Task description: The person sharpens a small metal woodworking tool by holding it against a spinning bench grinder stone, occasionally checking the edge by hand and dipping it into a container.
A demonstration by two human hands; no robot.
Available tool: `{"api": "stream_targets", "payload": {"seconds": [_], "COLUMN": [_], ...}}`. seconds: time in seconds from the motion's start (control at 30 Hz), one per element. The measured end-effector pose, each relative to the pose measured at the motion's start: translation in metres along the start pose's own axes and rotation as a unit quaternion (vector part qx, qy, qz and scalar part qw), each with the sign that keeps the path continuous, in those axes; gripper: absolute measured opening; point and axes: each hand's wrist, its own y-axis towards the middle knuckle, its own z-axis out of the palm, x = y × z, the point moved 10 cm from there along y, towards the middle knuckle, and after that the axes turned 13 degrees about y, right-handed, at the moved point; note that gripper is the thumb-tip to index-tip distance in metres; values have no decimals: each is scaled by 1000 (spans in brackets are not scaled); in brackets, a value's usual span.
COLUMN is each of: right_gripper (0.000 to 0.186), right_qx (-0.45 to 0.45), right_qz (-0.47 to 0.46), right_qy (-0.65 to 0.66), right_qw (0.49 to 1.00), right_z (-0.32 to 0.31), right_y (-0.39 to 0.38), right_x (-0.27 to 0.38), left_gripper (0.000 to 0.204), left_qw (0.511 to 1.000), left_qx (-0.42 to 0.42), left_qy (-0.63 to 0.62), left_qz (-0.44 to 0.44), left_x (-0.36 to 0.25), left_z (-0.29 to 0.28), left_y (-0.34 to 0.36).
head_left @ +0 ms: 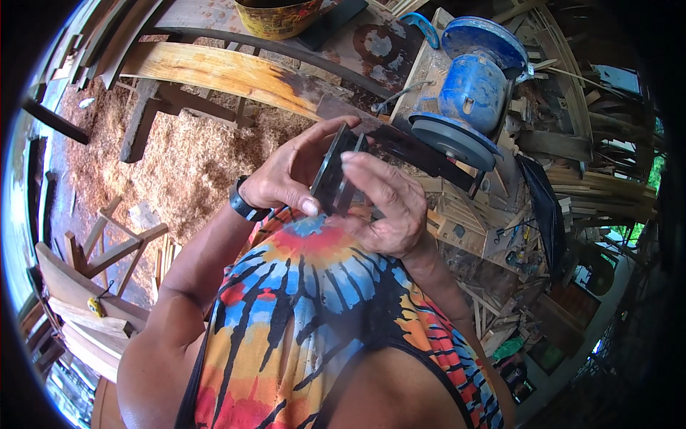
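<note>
In front of my chest, both hands hold a dark, flat metal piece [331, 179]. It is tilted, with two long parallel edges and a narrow gap between them. My left hand [282, 174], a black band on its wrist, grips the left side, thumb at the lower end and fingers behind the upper end. My right hand [391, 207] curls round the other side, a fingertip against the right edge and the thumb low by the bottom. The piece hides some fingertips. Beyond the right hand stands a blue bench grinder [471, 89] with a grey wheel [454, 141].
A long wooden board [214, 68] spans the far left above heaped wood shavings [179, 168]. A yellow round container [277, 18] sits at the far edge. Wooden frame pieces [118, 250] stand at left. Stacked timber and offcuts fill the right, beside a dark hanging cloth [544, 214].
</note>
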Motion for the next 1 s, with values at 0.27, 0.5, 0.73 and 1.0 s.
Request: {"api": "stream_targets", "payload": {"seconds": [0.27,0.5,0.73,1.0], "right_gripper": [86,88,94,99], "right_qx": [-18,-22,-21,-26], "right_qz": [78,69,78,106], "right_qy": [50,35,44,70], "right_qw": [996,997,996,992], "right_z": [-3,-5,-7,-11], "right_y": [-7,-10,-7,-8], "right_x": [-15,-13,-14,-22], "left_gripper": [144,144,140,140], "left_qw": [999,998,998,998], "left_qx": [19,6,21,23], "left_qy": [-47,-52,-54,-63], "left_qz": [-10,-17,5,3], "left_x": [6,5,-2,-8], "left_z": [6,8,10,17], "left_y": [1,0,1,0]}}
